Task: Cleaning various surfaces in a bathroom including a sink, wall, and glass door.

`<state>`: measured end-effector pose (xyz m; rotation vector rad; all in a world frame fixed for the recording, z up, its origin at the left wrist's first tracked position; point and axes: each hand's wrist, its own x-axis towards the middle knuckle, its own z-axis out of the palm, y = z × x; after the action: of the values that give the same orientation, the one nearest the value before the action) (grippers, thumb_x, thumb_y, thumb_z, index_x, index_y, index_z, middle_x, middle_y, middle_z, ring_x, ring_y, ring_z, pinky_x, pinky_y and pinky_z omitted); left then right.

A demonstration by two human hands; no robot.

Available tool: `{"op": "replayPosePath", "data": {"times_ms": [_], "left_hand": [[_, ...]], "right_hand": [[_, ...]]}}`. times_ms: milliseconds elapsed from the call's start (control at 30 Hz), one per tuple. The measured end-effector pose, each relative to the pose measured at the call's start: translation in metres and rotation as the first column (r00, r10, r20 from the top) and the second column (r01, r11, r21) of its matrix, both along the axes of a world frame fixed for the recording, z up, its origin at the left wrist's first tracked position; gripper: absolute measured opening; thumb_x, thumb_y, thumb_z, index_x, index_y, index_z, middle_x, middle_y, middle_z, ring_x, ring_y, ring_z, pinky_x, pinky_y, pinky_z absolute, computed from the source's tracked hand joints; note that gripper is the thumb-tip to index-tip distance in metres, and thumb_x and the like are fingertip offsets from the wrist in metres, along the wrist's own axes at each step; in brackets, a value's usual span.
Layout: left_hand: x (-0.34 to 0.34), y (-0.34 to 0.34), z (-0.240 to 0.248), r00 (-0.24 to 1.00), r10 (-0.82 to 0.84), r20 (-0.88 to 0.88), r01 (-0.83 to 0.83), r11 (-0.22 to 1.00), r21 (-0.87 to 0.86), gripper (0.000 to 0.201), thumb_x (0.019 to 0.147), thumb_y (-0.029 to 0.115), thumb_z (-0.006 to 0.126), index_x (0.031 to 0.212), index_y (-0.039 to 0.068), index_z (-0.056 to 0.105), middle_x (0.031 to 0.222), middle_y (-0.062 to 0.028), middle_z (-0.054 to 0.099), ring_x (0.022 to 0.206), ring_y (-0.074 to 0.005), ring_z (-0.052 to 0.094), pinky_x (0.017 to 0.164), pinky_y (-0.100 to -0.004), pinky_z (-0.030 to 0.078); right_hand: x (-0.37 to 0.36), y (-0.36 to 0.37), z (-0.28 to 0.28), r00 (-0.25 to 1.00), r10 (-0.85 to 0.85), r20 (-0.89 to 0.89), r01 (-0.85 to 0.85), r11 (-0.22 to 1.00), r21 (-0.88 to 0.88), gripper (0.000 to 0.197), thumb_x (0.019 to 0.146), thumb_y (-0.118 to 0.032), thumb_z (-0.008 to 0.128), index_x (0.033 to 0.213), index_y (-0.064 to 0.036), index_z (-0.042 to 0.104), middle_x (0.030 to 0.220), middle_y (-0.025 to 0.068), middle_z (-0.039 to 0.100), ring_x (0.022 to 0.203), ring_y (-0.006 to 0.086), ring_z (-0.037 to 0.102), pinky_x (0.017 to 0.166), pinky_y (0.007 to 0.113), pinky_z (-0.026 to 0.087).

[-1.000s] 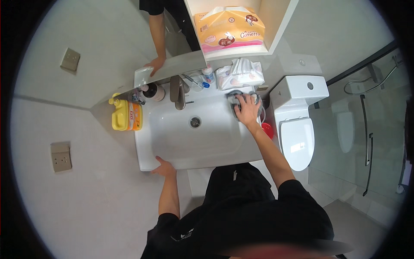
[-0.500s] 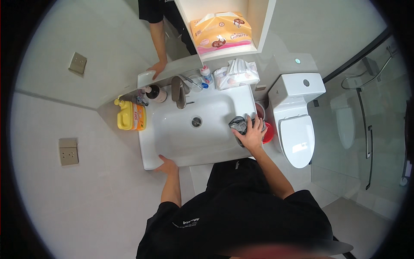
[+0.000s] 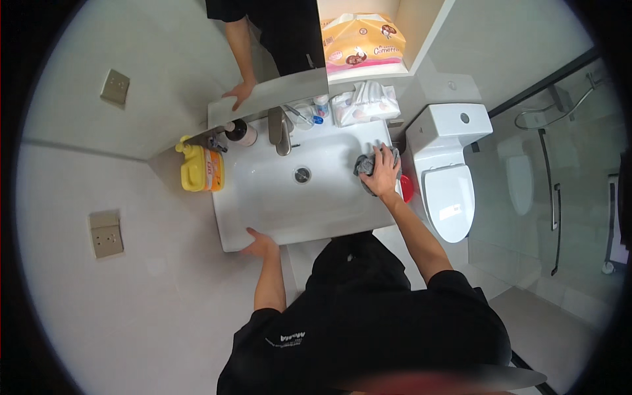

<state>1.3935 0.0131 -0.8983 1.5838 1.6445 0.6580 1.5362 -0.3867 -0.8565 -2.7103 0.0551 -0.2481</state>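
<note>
My right hand [image 3: 383, 174] is bent over a crumpled grey cloth [image 3: 364, 166], holding it against the right rim of the white washbasin [image 3: 263, 217]. Parts of the cloth stick out on both sides of my fingers. At the basin's front left edge rests my left hand [image 3: 262, 243], with its thumb over the rim and its fingers apart; nothing is held in it. Behind the bowl stands a grey-brown tap [image 3: 284, 137], and a metal drain [image 3: 302, 174] sits in the bowl's middle.
Along the back are a dark pump bottle [image 3: 242, 133], a cup [image 3: 303, 115] and a tissue pack [image 3: 365, 105]. A yellow jug [image 3: 201, 169] stands at the left edge. Right of the basin are a red container [image 3: 406, 189] and a toilet [image 3: 449, 201]. A mirror [image 3: 283, 39] hangs behind.
My right hand has slid the cloth a little farther back along the right rim. My left hand stays at the front edge. The whole view has shifted slightly.
</note>
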Motion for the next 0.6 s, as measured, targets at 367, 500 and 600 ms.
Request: {"op": "replayPosePath", "data": {"times_ms": [367,500,600], "left_hand": [[0.004,-0.015,0.022,0.992,0.039,-0.117,-0.048,0.996,-0.071,0.114,0.098,0.054,0.067,0.162,-0.004,-0.006,0.116,-0.0391,0.067,0.105,-0.0512,0.07,0.095,-0.0531,0.059],[0.001,-0.011,0.015,0.992,0.007,-0.124,-0.026,0.987,-0.156,0.114,0.098,0.054,0.067,0.162,-0.004,-0.007,0.122,-0.0407,0.064,0.106,-0.0516,0.069,0.094,-0.0536,0.059],[0.005,-0.011,0.015,0.991,0.008,-0.133,-0.026,0.99,-0.137,0.115,0.098,0.055,0.067,0.162,-0.004,-0.007,0.126,-0.0415,0.062,0.106,-0.0524,0.069,0.094,-0.0536,0.059]], "right_hand": [[-0.099,0.018,0.003,0.937,-0.335,-0.098,0.341,0.939,0.047,0.085,0.076,-0.041,0.082,0.153,-0.0196,0.052,0.165,0.023,0.03,0.154,0.0442,0.025,0.12,0.067,0.021],[-0.089,0.023,-0.003,0.986,-0.158,-0.054,0.158,0.987,-0.013,0.074,0.073,-0.029,0.083,0.143,-0.0192,0.059,0.158,0.0173,0.042,0.148,0.0385,0.036,0.116,0.062,0.028],[-0.076,0.03,-0.005,0.99,-0.118,-0.075,0.116,0.993,-0.029,0.068,0.073,-0.028,0.082,0.138,-0.0193,0.062,0.153,0.0148,0.045,0.146,0.0365,0.038,0.115,0.061,0.029]]}}
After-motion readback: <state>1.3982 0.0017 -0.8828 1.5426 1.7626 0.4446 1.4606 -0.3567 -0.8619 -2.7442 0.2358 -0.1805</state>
